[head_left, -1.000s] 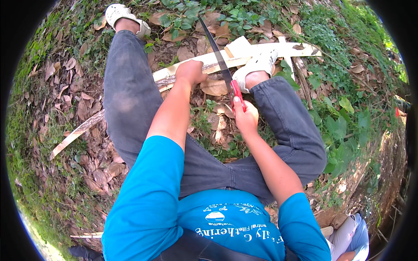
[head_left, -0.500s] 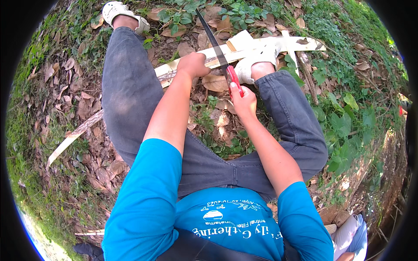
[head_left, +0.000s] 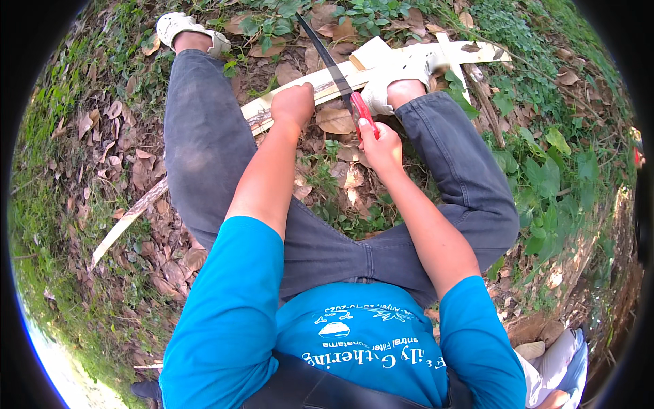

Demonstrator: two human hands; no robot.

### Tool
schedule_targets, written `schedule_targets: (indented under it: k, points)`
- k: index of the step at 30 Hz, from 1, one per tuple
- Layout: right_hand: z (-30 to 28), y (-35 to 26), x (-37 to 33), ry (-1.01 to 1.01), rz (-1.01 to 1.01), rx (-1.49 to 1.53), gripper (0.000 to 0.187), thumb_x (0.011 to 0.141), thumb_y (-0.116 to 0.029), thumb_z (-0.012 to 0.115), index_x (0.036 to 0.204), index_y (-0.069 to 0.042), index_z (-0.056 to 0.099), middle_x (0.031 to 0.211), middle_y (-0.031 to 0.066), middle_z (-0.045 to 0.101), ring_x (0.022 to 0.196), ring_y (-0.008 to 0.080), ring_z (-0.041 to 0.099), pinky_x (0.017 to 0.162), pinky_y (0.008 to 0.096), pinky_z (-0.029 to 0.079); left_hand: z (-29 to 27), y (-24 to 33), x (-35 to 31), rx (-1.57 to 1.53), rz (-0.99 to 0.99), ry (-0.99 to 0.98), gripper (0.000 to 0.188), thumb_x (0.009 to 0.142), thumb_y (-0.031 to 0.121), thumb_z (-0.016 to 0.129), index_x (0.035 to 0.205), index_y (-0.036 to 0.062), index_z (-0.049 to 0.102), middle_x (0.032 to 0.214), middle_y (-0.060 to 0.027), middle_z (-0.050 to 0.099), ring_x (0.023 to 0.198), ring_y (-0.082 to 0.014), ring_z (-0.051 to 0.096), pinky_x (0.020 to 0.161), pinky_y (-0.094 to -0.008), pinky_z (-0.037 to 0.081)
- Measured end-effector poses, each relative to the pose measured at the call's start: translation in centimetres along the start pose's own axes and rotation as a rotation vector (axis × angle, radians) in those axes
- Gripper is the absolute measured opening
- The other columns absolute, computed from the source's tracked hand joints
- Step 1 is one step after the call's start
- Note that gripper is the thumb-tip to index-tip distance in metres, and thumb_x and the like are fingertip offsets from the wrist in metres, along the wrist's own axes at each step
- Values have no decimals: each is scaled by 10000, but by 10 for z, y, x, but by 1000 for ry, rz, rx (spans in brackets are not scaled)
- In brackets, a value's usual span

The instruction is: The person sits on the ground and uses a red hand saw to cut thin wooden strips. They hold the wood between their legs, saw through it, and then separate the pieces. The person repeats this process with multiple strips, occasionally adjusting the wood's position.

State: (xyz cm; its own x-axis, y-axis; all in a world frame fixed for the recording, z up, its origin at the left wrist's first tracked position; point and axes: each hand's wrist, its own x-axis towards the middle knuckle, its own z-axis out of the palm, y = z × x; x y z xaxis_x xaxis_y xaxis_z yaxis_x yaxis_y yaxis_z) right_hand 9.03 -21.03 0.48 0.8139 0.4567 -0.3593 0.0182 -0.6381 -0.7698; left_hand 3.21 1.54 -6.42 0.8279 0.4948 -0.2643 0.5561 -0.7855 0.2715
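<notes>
Leafy ground: on the left, the left hand closes on a board; the right hand grips a saw across it, no finished cut visible.

the scene is viewed from the wearer's head through a wide fisheye lens, aimed steeply down and forward. the shirt is seen closest, at the bottom centre of the frame; the left hand and right hand are caught farther off, above centre, and the shoes near the top. the ground is curved toward a round edge, blacked out at the corners.
</notes>
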Motion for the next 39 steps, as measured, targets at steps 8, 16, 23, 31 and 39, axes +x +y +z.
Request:
schedule_targets:
  k: [8, 16, 23, 31, 39]
  points:
    - [-17, -22, -1, -34, -38, -240, 523, 974, -472, 626, 754, 1, 585, 692, 214, 613, 653, 382, 600, 667, 482, 473, -9, 4, 0, 30, 3, -51, 204, 921, 95, 583, 1072, 81, 719, 1009, -164, 775, 922, -343, 763, 766, -451, 612]
    - [-84, -22, -84, -138, 34, -233, 473, 1025, -377, 603, 734, -5, 573, 592, 122, 533, 550, 234, 524, 589, 418, 433, -11, -6, 6, 44, 20, -86, 235, 952, 124, 528, 1111, 106, 701, 1015, -169, 770, 939, -361, 756, 788, -474, 608]
    - [-134, -55, -137, -124, 210, 173, 423, 1059, -361, 585, 788, -36, 607, 641, -13, 573, 591, 74, 523, 564, 282, 416, -14, -7, 5, 37, 28, -92, 255, 960, 116, 515, 1126, 114, 708, 1039, -175, 766, 948, -364, 755, 800, -471, 609]
    - [-8, -36, 2, 72, -53, -73, 472, 1005, -392, 619, 773, 18, 640, 660, 181, 625, 602, 321, 615, 639, 449, 476, -27, -1, 10, 24, 26, -156, 253, 920, 112, 586, 1118, 114, 745, 1107, -147, 769, 1014, -328, 753, 838, -448, 611]
    - [19, -34, 30, 93, -189, -152, 522, 1027, -429, 597, 741, 6, 643, 624, 110, 614, 583, 217, 583, 612, 401, 458, -19, -21, 29, -61, 32, -220, 302, 909, 102, 555, 1164, 107, 717, 1126, -176, 751, 1056, -364, 720, 903, -481, 583]
